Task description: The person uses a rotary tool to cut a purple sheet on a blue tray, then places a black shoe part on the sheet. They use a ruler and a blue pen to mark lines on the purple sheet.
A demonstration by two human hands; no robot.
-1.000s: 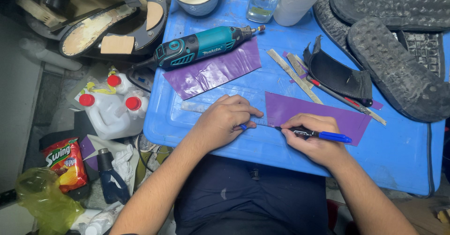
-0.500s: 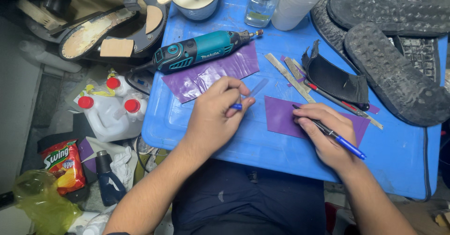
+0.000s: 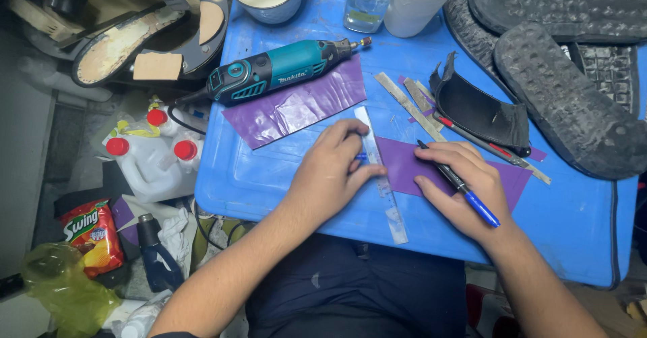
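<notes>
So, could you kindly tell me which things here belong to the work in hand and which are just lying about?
In use:
left hand on clear ruler
right hand holding blue pen
purple sheet

Lying about:
rotary tool
black soles
white jugs
snack bag

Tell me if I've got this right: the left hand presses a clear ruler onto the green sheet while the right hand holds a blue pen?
Not quite: the sheet is purple, not green. The head view shows the left hand pressing the clear ruler along that sheet's left edge on the blue board, while the right hand rests on the sheet holding the blue pen.
</notes>
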